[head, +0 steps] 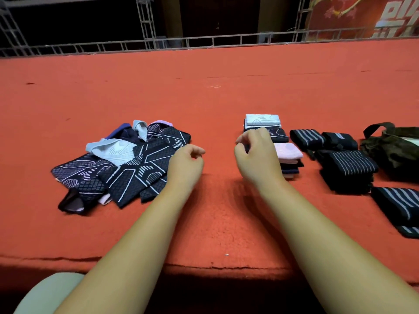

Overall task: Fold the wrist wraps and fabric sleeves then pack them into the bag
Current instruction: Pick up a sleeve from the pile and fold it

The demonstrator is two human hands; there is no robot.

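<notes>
A loose pile of unfolded fabric sleeves, black with white and lilac patterns plus pale blue and purple ones, lies at the left on the red surface. My left hand hovers at the pile's right edge with fingers loosely curled, holding nothing. My right hand hangs with curled fingers just left of two stacks of folded sleeves: a far stack topped white and a near stack topped pink. Folded black wrist wraps with grey stripes lie further right. A dark olive bag sits at the far right.
The red felt-covered surface stretches far back to a metal truss rail. Its front edge runs just below my forearms. Another striped wrap lies near the right edge. A pale green seat corner shows at bottom left.
</notes>
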